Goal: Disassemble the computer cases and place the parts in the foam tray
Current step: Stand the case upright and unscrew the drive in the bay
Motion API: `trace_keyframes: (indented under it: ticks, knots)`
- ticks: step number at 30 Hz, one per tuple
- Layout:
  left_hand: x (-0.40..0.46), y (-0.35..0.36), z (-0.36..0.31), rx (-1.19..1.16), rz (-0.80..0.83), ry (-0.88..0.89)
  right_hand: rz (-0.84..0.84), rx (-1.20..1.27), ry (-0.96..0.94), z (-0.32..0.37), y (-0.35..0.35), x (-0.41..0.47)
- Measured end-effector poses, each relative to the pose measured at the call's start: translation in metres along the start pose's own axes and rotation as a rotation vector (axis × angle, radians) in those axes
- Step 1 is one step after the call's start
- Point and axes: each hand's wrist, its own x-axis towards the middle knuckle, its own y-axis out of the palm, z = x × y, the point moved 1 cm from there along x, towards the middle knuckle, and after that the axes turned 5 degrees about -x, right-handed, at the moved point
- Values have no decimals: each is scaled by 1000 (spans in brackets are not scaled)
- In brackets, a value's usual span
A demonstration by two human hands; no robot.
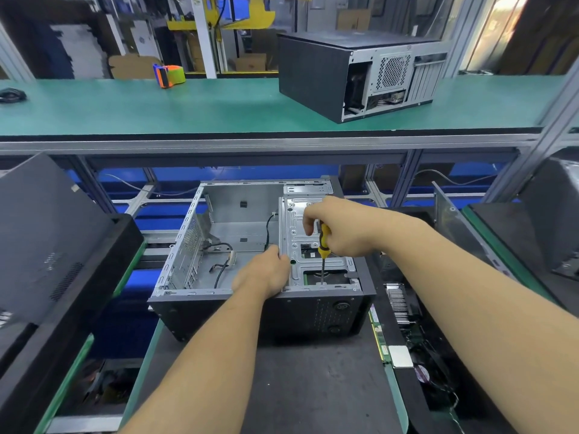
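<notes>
The open computer case (260, 245) lay on its side on the dark work surface (313, 386), in the middle of the view, with its open side turned up. Inside it, at about 9 o'clock from the hands, some black cables (224, 264) lay loose on the metal floor.

The right hand (341, 228) was over the metal drive bracket (316, 245) at the 3 o'clock part of the case. Its fingers were curled around the yellow and black handle of a screwdriver (323, 245), which stood nearly upright with the tip down at the near part of the bracket.

The left hand (266, 272) rested on the left edge of the same bracket, near the case's front rim at 6 o'clock. The fingers were bent over this edge and gripped it.

At 1 o'clock, on the green shelf (188, 108) above, stood a second closed computer case (354, 73). At 11 o'clock on that shelf lay a tape dispenser (167, 75).
</notes>
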Motion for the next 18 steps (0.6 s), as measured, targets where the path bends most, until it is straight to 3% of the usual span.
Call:
trace_keyframes:
  ticks: [7,13,18]
  knots:
    - [-4,-1,-1,11,-39,8,-112,-253,163,-1,2,4]
    - [-7,-2,-2,23,-49,5,-60,-56,-14,1,2,2]
    - [-7,-2,-2,23,-58,6,-33,-5,31,2,5,0]
